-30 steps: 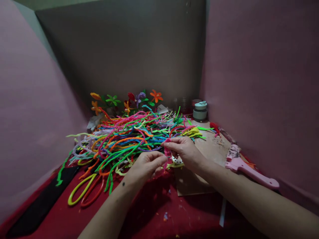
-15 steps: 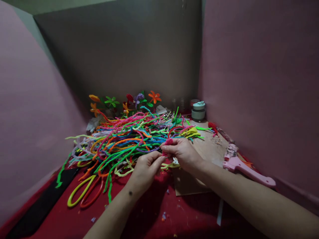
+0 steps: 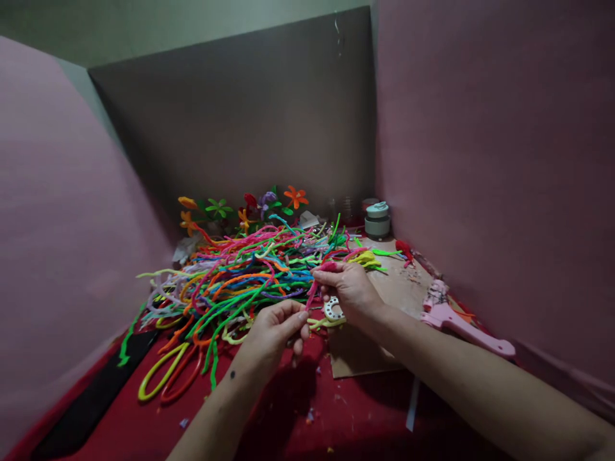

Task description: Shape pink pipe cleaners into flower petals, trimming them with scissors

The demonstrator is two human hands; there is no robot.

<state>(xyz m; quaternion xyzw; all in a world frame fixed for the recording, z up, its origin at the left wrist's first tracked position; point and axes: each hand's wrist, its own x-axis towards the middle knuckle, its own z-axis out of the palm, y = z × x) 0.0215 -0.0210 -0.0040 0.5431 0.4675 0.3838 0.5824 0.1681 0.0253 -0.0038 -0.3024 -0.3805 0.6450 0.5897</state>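
Note:
A pink pipe cleaner (image 3: 311, 294) is stretched between my two hands, just in front of the big pile. My left hand (image 3: 281, 326) pinches its lower end between thumb and forefinger. Higher and to the right, my right hand (image 3: 353, 291) grips the bunched upper part, some of which the fingers hide. Just under the right hand shows a white curved piece with dark dots (image 3: 334, 309). Behind both hands spreads a heap of many-coloured pipe cleaners (image 3: 250, 275), with a yellow bundle (image 3: 366, 259) at its right side.
Finished fuzzy flowers (image 3: 295, 196) stand at the back, left of a lidded jar (image 3: 377, 221). A brown board (image 3: 360, 358) lies on the red cloth (image 3: 269, 422). To the right rests a pink glue-gun-like tool (image 3: 468, 326). Pink panels (image 3: 494, 160) rise at both sides.
My left hand has moved down and away from the right, drawing a length of pink pipe cleaner out between them. The dotted white piece shows more. The whole view has shifted slightly.

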